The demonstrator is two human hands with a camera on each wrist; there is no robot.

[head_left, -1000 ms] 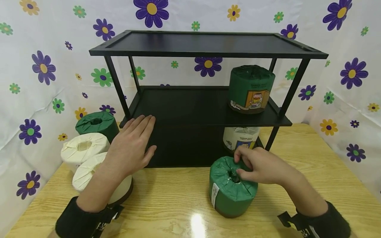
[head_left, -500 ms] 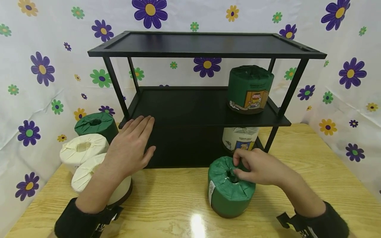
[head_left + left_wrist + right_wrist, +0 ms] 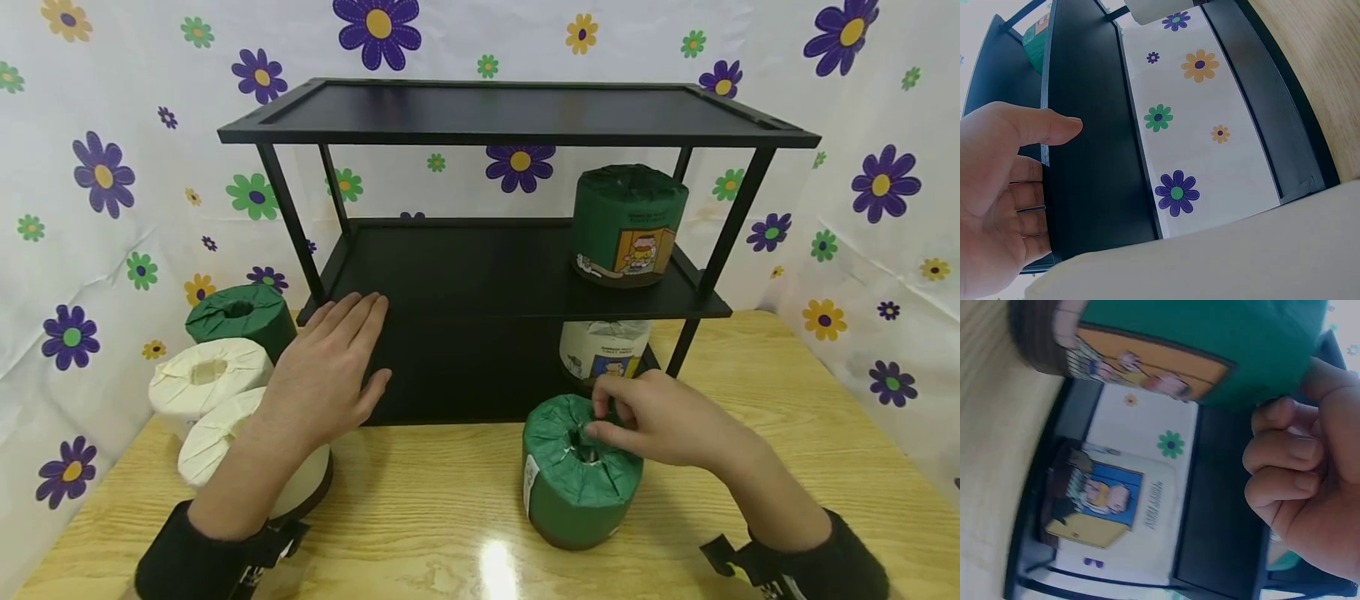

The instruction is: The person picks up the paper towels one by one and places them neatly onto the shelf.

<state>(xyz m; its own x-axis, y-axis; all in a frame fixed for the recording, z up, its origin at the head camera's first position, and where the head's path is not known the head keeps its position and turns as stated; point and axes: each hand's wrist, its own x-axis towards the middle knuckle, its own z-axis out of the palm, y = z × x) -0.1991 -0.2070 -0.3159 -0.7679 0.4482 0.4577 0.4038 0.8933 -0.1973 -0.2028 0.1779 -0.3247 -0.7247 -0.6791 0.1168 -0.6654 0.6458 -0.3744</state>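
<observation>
In the head view, a green paper-wrapped toilet roll [image 3: 581, 479] stands upright on the table in front of a black shelf rack [image 3: 480, 317]. My right hand [image 3: 667, 421] is at its top, pinching the wrapper at the core hole between thumb and index finger; the other fingers are curled in the right wrist view. My left hand [image 3: 326, 367] lies with straight fingers on the left front edge of the middle shelf, thumb apart. Beside the left forearm stand a green roll [image 3: 243, 317] and two cream rolls, the nearer cream roll [image 3: 225, 442] partly hidden by the arm.
Another green roll [image 3: 628, 225] stands at the right end of the middle shelf. Below it, a white roll [image 3: 603, 348] with a printed picture stands on the lower shelf. Wooden table [image 3: 420, 517] extends in front, and a flowered cloth [image 3: 142, 217] hangs behind.
The green roll under my right hand has turned slightly, its white label shifting left and narrowing. My left hand keeps its place on the shelf edge.
</observation>
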